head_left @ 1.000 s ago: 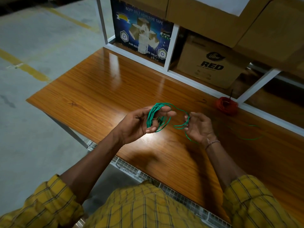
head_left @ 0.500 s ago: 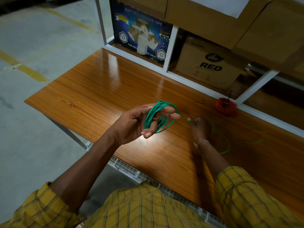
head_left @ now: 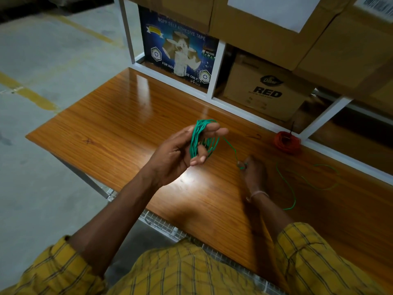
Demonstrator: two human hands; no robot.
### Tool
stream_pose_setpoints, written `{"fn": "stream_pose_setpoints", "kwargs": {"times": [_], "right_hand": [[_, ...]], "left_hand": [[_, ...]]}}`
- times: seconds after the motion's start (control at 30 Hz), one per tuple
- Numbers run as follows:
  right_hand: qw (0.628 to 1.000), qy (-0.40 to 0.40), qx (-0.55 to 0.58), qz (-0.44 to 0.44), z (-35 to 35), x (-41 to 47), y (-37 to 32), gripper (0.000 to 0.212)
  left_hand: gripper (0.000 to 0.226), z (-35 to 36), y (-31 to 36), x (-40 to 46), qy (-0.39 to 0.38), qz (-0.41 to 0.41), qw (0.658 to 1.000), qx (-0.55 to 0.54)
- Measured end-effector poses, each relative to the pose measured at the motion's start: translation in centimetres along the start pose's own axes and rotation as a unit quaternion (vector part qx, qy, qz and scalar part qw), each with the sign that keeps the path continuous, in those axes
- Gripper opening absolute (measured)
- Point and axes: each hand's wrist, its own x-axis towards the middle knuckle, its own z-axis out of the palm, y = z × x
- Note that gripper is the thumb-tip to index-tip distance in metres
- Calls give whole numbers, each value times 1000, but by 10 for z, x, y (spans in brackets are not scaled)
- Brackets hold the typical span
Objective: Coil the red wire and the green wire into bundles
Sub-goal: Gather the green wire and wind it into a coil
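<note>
We judge it over halfway: red wire (head_left: 287,142) coiled at right on the tabletop (head_left: 119,124), our left hand (head_left: 180,152) gripping green wire (head_left: 201,137) loops, right hand (head_left: 253,169) pinching the loose tail.

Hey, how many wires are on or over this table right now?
2. The green wire is looped around the left hand, its tail pinched by the right hand and trailing across the table. The red wire lies coiled by the shelf frame.
</note>
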Motion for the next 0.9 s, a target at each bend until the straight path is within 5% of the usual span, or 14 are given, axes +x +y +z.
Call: {"fn": "stream_pose_setpoints", "kwargs": {"times": [0.33, 0.5, 0.7, 0.9], "right_hand": [[972, -34, 227, -40, -7, -9, -12, 31], [974, -53, 195, -98, -20, -7, -12, 34], [975, -80, 206, -11, -20, -1, -8, 24], [973, -132, 157, -107, -37, 1, -20, 29]], "left_hand": [[48, 3, -19, 20, 67, -50, 996, 12], [40, 5, -21, 24, 110, -66, 991, -45], [42, 1, -21, 26, 112, -75, 990, -47], [41, -9, -30, 32, 216, -51, 962, 158]]}}
